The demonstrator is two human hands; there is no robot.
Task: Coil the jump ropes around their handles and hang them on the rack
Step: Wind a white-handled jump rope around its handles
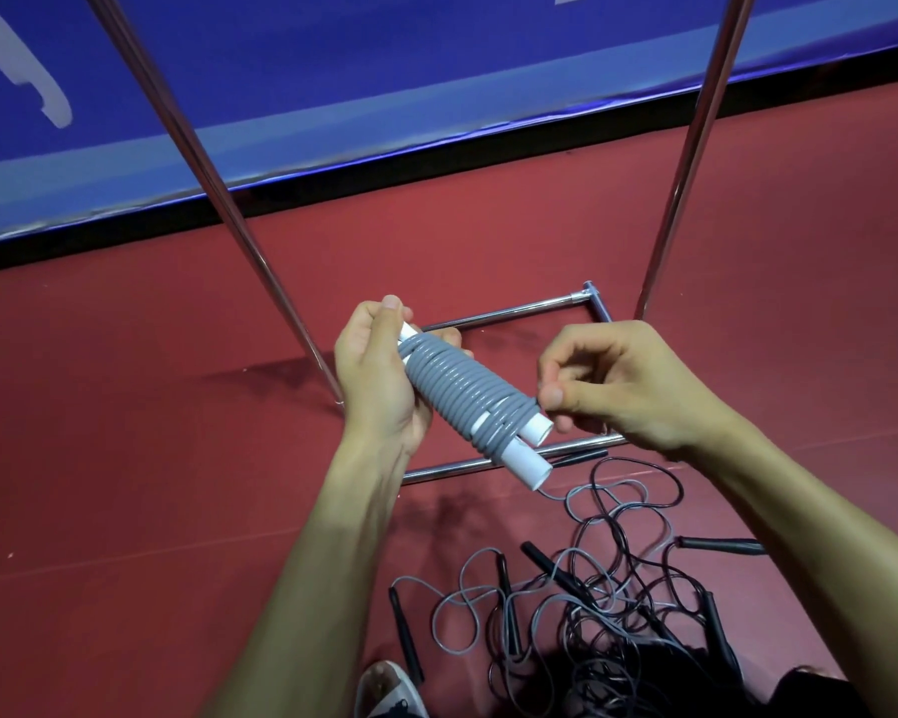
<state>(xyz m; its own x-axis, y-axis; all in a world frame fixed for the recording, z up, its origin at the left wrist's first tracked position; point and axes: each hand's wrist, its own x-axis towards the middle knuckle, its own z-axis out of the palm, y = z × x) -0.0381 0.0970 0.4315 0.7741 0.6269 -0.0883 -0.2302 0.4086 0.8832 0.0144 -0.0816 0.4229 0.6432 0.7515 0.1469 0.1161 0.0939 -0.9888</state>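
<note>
A grey jump rope (462, 393) is wound in tight turns around its two white handles (527, 458), held side by side. My left hand (372, 375) grips the upper end of this bundle. My right hand (607, 386) pinches the rope's end at the lower end of the coil, thumb against fingers. The bundle hangs above the rack's base bars (488, 461). The chrome rack's two uprights (219, 199) rise to either side.
A tangle of grey and black jump ropes with black handles (592, 598) lies on the red floor below my arms. A blue banner (333, 70) runs along the wall behind the rack. A shoe (384, 689) shows at the bottom edge.
</note>
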